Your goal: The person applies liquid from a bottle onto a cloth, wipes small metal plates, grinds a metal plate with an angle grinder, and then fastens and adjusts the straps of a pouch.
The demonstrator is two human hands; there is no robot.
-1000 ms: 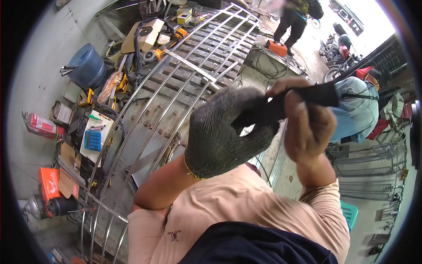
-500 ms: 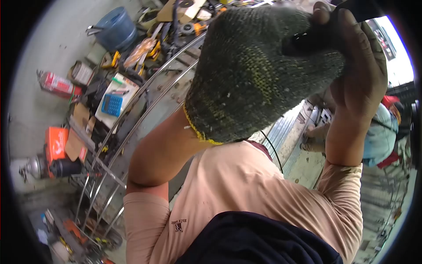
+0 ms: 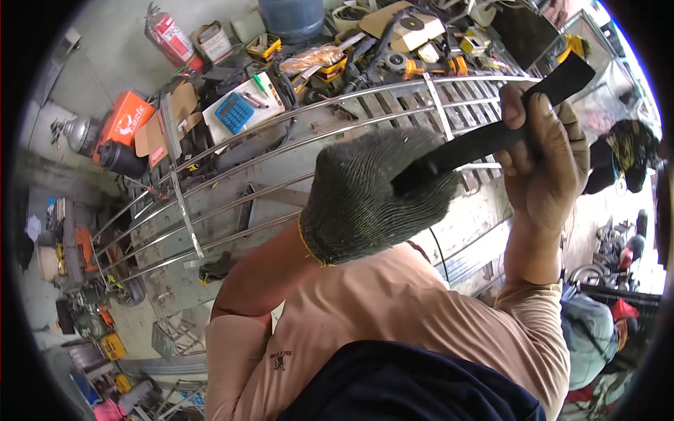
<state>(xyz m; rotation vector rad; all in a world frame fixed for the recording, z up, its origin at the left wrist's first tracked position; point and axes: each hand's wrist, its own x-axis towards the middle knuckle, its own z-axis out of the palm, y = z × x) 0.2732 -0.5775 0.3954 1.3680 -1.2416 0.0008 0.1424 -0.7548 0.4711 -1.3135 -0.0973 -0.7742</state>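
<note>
A dark, flat strap (image 3: pixel 477 145) stretches between my two hands in front of my chest. My left hand (image 3: pixel 375 200), in a dark knitted glove with a yellow cuff edge, is closed around the strap's lower left end; its fingertips are partly hidden. My right hand (image 3: pixel 551 158) is bare and higher, pinching the strap between thumb and fingers. The strap's free end (image 3: pixel 569 78) sticks out beyond it to the upper right.
A curved metal-tube frame (image 3: pixel 185 214) spans the area behind my hands. Beyond it lie a blue calculator (image 3: pixel 234 113), an orange power tool (image 3: pixel 415 67) and a fire extinguisher (image 3: pixel 170 36). One person (image 3: pixel 623 156) is at the right, another (image 3: pixel 588 340) lower right.
The view has turned, bringing the frame and tools across the top. My gloved hand is lower and farther from the camera than half a second ago, and more of the strap shows between my hands.
</note>
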